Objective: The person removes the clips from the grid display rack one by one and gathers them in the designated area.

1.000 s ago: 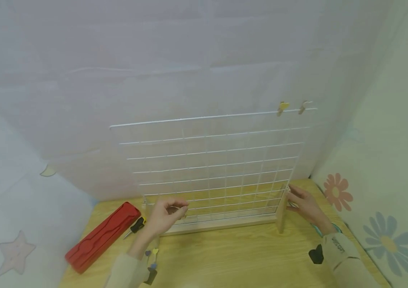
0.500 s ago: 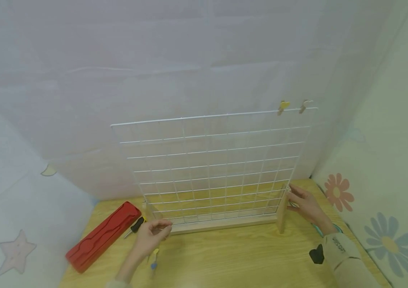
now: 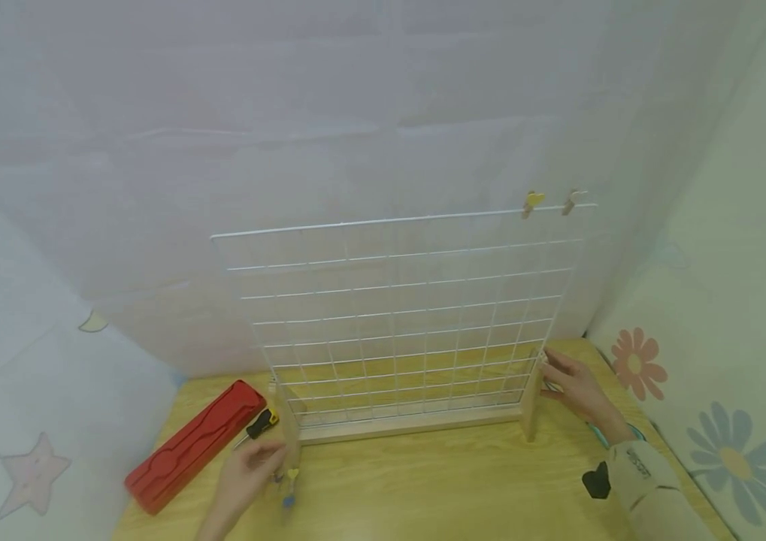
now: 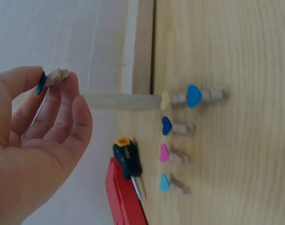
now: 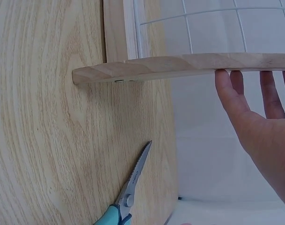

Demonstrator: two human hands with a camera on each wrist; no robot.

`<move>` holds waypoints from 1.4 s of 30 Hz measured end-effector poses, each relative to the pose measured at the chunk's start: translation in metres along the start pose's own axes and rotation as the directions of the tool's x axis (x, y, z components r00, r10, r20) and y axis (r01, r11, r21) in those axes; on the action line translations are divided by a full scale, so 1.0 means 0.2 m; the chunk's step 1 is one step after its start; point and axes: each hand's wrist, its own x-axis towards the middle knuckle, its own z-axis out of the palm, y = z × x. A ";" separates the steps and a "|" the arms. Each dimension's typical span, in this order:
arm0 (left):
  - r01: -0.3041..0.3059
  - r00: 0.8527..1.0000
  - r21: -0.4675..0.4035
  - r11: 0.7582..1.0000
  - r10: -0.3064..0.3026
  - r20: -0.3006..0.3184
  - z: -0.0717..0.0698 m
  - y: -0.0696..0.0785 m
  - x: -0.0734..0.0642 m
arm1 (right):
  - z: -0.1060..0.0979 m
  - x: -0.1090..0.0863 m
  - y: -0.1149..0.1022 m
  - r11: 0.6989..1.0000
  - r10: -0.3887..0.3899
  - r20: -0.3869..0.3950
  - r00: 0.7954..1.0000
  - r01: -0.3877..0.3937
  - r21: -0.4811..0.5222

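My left hand (image 4: 53,122) pinches a small wooden clothespin (image 4: 56,77) with a dark green heart between thumb and fingertips. In the head view that left hand (image 3: 247,466) is beside the left end of the stand. A white wire grid (image 3: 392,300) rises from a wooden base (image 3: 410,424) with upright side pieces. Fingertips of my right hand (image 5: 264,117) press flat against the outer face of the right wooden side piece (image 5: 179,63). On the grid's top bar sit a yellow-heart clothespin (image 3: 533,203) and a white-heart clothespin (image 3: 572,201).
Several heart clothespins, among them a pink one (image 4: 172,154) and a dark blue one (image 4: 177,127), lie on the table near the stand's left end. A screwdriver (image 4: 128,159) lies beside a red tray (image 3: 196,443). Scissors (image 5: 130,187) with teal handles lie at the right.
My left hand has moved from before the grid's lower left, down and to the left, past the stand's left end. My right hand has stayed at the right side piece.
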 end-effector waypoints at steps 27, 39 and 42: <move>0.204 0.971 0.183 0.962 -0.222 0.085 -0.07 -0.39 -0.08 | 0.00 -0.01 0.01 0.999 -0.025 0.025 0.999 0.024 0.040; 0.154 0.967 0.209 0.966 -0.191 0.167 -0.05 -0.49 -0.10 | 0.01 -0.01 0.00 1.000 0.004 0.004 1.000 -0.004 0.016; 0.161 0.964 0.221 0.962 -0.202 0.175 -0.04 -0.50 -0.10 | 0.01 -0.01 -0.01 1.000 0.012 0.003 1.000 -0.012 0.013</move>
